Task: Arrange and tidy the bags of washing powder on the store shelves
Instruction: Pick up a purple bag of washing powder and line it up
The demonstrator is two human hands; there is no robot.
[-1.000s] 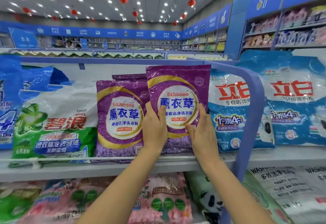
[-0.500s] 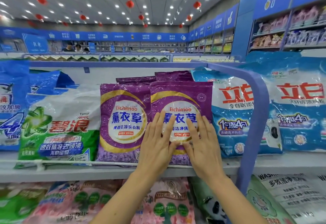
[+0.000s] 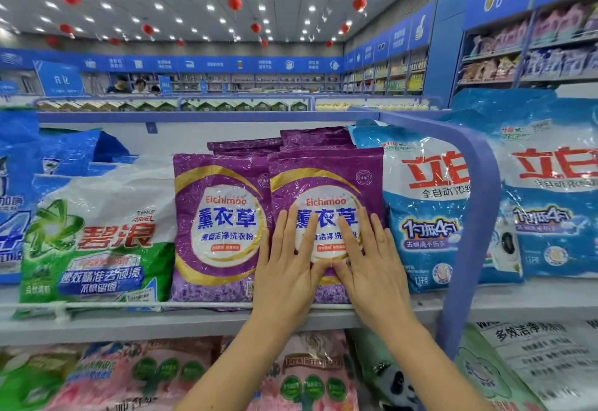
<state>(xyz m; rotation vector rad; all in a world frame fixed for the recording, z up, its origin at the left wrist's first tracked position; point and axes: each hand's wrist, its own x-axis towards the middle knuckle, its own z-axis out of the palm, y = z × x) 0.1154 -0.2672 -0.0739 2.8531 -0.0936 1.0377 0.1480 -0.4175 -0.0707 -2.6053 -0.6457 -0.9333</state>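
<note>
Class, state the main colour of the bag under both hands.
Purple bag, gold-ringed white centre; clearest in the head view.

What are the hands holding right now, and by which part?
Nothing is gripped. The left hand and right hand lie flat with straight fingers, pressing on the lower front of the purple bag, the right one of the two.
</note>
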